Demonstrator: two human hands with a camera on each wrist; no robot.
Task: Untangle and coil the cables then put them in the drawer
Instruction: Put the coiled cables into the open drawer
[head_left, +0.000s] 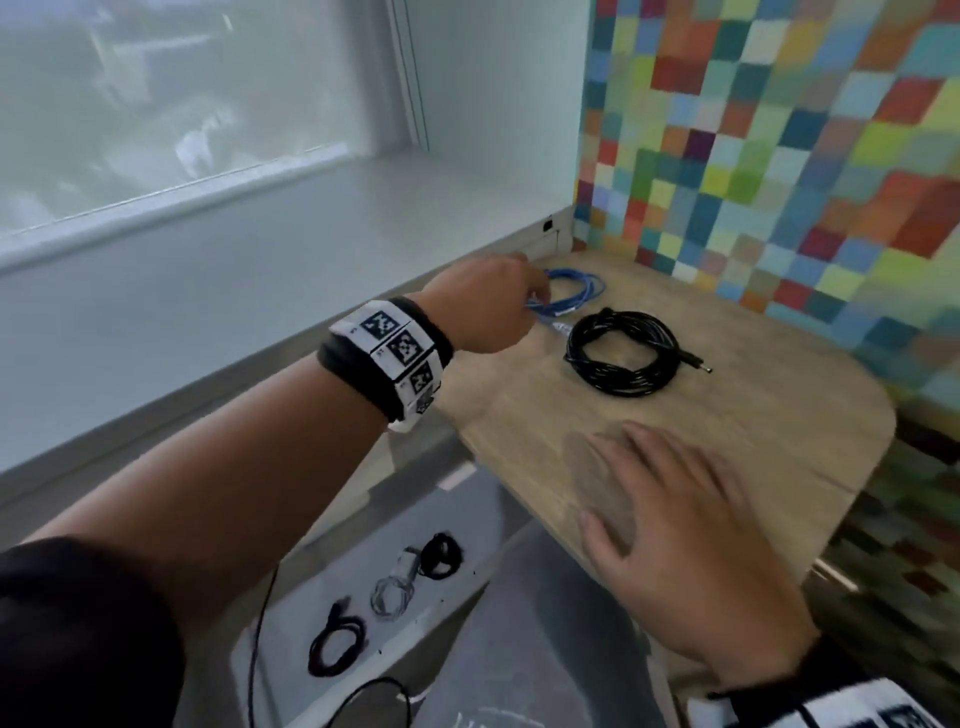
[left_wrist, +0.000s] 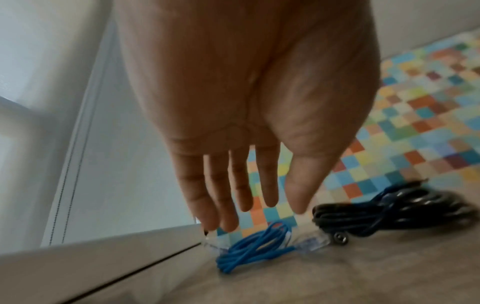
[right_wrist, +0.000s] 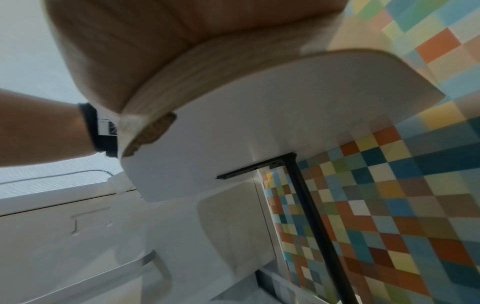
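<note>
A coiled blue cable (head_left: 576, 291) with clear plugs lies at the far left corner of the wooden table (head_left: 753, 415). My left hand (head_left: 519, 296) reaches over its near side. In the left wrist view the left hand (left_wrist: 259, 205) has straight, spread fingers just above the blue cable (left_wrist: 249, 248), gripping nothing. A coiled black cable (head_left: 621, 353) lies to the right of the blue one, its barrel plug pointing right. My right hand (head_left: 675, 509) rests flat on the table near the front edge. Below, the open drawer (head_left: 332, 587) holds three small coiled cables.
A white window sill (head_left: 260, 234) runs along the table's left side. A wall of coloured tiles (head_left: 779, 156) borders the back and right. A thin black wire (head_left: 260, 623) hangs near my left sleeve. A black table leg (right_wrist: 311, 216) stands under the tabletop.
</note>
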